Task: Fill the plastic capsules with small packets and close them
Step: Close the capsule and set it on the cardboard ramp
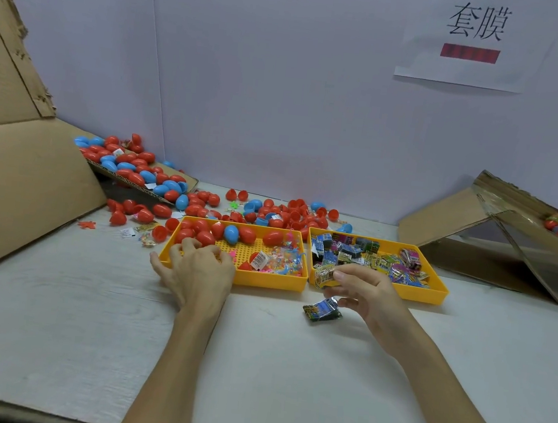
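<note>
Here, the pale table (52, 325) runs in front of you, with a big folded cardboard sheet (15, 183) leaning at the far left and another cardboard piece (459, 223) propped at the far right. A paper sign (465, 65) hangs on the wall above the right side. Two yellow trays sit side by side ahead of you: the left tray (263, 282) holds red capsules (246, 234), one blue capsule (231, 234) and some small bright bits, while the right tray (427, 295) is full of small packets (352, 253). Behind the trays a loose pile of capsules (288, 212), red and blue, spreads along the far edge of the table and up onto the left cardboard. Your left hand (196, 268) rests over the near left corner of the left tray, fingers curled down among the red capsules; whether they grip one cannot be told. Your right hand (362, 289) is at the near left corner of the right tray, thumb and fingers pinching a yellow packet (324, 275). Another packet (322, 309), blue and dark, is just near of that tray, below your right fingers.
</note>
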Demonstrator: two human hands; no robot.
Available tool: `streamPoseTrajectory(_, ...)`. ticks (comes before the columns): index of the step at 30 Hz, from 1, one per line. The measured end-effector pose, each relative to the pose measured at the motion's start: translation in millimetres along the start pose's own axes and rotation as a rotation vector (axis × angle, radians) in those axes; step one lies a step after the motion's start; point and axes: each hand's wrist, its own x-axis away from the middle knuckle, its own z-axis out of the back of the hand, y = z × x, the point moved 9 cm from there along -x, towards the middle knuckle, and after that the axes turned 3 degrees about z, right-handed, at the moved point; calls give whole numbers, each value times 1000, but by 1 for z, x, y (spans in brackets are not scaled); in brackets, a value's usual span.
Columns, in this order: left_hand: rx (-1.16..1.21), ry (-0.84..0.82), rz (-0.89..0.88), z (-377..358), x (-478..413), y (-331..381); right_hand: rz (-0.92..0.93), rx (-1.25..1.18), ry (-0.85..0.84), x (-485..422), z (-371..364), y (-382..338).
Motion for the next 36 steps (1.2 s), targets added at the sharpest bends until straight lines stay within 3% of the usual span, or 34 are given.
streamPoseTrajectory(6,90,176,-106,26,4,11,6,-25,-13,2,-1,-3)
streamPoseTrajectory(12,3,-152,-258,15,-19,42,4,-24,-13,1,-2,-3)
streamPoseTrajectory(17,-338,-303,-360,-15,-39,51,7,-44,-24,4,-3,-4)
streamPoseTrajectory(20,-467,-311,-417,-25,-50,44,6,-36,-19,3,-1,-6)
streamPoseTrajectory(27,-485,-335,-411,-31,-48,33,-5,-39,-4,2,0,-6)
streamPoseTrajectory(36,-357,-252,-336,-3,-26,9,-44,-33,-3,1,0,-1)
